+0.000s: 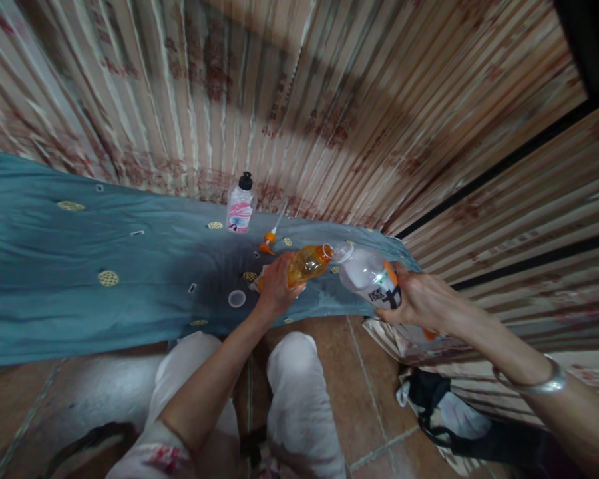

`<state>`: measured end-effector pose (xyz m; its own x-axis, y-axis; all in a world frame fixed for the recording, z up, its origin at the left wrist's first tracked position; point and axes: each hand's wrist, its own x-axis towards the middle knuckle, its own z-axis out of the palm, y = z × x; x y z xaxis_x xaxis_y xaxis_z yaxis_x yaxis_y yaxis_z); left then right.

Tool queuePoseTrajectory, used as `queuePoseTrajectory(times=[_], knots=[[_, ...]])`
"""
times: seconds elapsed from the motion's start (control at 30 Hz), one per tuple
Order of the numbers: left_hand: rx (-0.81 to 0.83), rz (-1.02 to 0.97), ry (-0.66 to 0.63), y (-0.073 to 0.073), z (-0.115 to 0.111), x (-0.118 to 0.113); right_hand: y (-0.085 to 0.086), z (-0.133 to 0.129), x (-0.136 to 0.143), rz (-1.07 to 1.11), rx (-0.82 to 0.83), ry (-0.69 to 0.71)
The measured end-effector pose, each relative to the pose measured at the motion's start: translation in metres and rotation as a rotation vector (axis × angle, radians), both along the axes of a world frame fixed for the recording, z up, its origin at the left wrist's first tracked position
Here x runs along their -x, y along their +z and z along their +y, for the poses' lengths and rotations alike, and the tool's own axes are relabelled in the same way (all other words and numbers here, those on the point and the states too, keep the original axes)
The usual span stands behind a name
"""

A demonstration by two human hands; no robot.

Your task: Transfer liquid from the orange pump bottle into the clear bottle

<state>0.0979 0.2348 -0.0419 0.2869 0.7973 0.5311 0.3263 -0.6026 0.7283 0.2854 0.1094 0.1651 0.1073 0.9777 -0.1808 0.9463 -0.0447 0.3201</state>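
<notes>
My left hand [275, 286] is wrapped round an orange see-through bottle [308, 265], tilted with its open mouth to the right. In my right hand [416, 299] lies a clear plastic bottle [362, 273] with an orange, white and black label, tipped so its neck meets the orange bottle's mouth. Whether liquid runs between them I cannot tell. Behind my left hand an orange pump top [268, 243] with a thin tube rests on the cloth. A round white cap [236, 299] lies left of that hand.
A clear bottle with a pink label and black top [240, 205] stands on the blue-green cloth [154, 266], near the pleated curtain [279, 100]. Dark and light fabric items [454, 412] lie on the tiled floor [374, 399] at lower right.
</notes>
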Motion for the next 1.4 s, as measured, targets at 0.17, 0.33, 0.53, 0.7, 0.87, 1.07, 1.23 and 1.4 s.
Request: queuePoseTrajectory(times=[0.17, 0.33, 0.53, 0.7, 0.87, 1.07, 1.23, 1.4], knots=[[-0.002, 0.004, 0.007, -0.0009, -0.0001, -0.0002, -0.0004, -0.0002, -0.0003, -0.005, 0.004, 0.002], [0.019, 0.012, 0.018, -0.0011, 0.0005, -0.0007, 0.0022, 0.0001, 0.0036, -0.022, 0.013, -0.001], [-0.030, -0.040, -0.009, -0.0007, 0.0004, 0.0006, -0.0004, -0.0007, -0.0003, -0.010, -0.008, 0.022], [-0.011, -0.005, 0.009, -0.0010, 0.0002, 0.0012, -0.0042, -0.0008, -0.0057, 0.005, -0.033, 0.026], [0.004, -0.003, -0.007, 0.0015, -0.0002, 0.0017, -0.0041, -0.0002, -0.0046, 0.047, -0.030, 0.013], [0.018, -0.008, 0.015, -0.0007, -0.0008, 0.0007, -0.0030, -0.0004, -0.0013, 0.042, -0.027, 0.027], [0.013, 0.003, 0.024, -0.0023, -0.0009, 0.0008, -0.0014, -0.0006, 0.0000, 0.064, -0.020, 0.021], [0.013, 0.008, 0.016, -0.0006, -0.0014, 0.0014, -0.0022, -0.0010, -0.0008, 0.050, -0.015, 0.040]])
